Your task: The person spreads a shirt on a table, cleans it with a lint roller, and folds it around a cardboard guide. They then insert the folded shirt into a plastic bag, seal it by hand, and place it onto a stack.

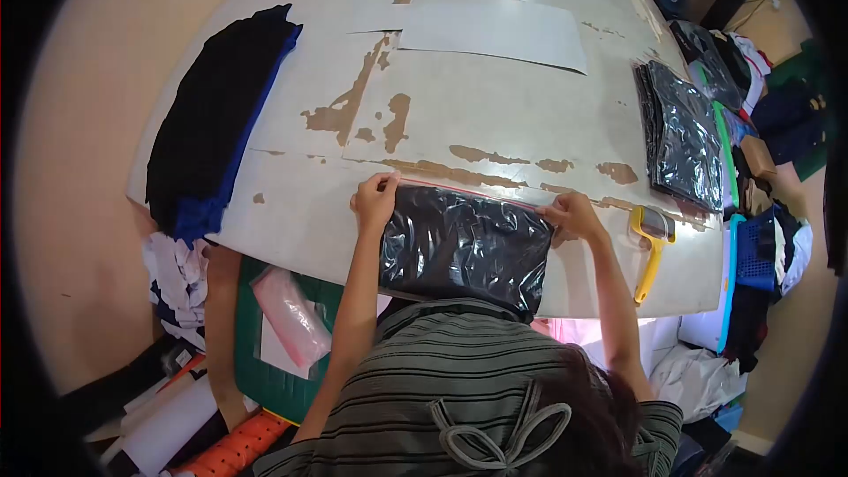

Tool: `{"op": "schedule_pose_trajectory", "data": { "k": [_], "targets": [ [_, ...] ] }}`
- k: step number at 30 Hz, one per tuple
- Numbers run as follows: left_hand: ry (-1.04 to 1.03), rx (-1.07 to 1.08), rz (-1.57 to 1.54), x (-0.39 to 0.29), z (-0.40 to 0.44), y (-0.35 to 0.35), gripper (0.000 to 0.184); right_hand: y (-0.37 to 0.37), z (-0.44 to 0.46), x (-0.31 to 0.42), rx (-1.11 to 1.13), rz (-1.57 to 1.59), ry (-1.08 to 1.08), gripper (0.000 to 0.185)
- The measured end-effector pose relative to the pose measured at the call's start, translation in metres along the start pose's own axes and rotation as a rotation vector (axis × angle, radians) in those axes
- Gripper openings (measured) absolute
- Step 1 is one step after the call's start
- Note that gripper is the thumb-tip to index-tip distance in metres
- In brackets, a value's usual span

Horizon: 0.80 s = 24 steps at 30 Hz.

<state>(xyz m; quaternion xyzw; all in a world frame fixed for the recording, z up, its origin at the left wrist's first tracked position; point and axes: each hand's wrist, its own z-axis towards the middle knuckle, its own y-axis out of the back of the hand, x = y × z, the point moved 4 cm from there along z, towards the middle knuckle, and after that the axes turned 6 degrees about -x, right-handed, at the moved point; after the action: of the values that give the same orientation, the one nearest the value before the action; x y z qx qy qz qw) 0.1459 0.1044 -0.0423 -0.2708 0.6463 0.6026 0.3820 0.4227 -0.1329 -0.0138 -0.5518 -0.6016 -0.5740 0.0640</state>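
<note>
A glossy clear plastic bag (464,243) with dark folded cloth inside lies at the near edge of the table, close to my body. A thin red line runs along its far edge. My left hand (377,201) pinches the far left corner of that edge, fingers closed. At the far right corner, my right hand (574,215) grips the same edge between thumb and fingers. Right of my right hand lies a yellow-handled tape dispenser (652,252). A stack of similar shiny dark packed bags (685,137) sits farther off at the right.
Black and blue folded fabric (216,115) lies along the table's left side. A white sheet (495,35) rests farther back on the worn white table (495,119). Below left, a pink plastic-wrapped bundle (291,314) sits on a green surface. A blue basket (757,252) stands right.
</note>
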Motion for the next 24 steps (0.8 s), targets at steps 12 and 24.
{"op": "schedule_pose_trajectory", "data": {
  "k": [12,24],
  "targets": [
    [-0.043,0.147,-0.187,0.025,-0.099,0.083,0.017,-0.058,-0.141,-0.006,-0.239,-0.025,0.122,0.025],
    [-0.488,0.075,-0.762,-0.141,0.004,0.115,0.007,0.068,-0.130,0.126,-0.887,0.179,0.341,0.020]
  ]
}}
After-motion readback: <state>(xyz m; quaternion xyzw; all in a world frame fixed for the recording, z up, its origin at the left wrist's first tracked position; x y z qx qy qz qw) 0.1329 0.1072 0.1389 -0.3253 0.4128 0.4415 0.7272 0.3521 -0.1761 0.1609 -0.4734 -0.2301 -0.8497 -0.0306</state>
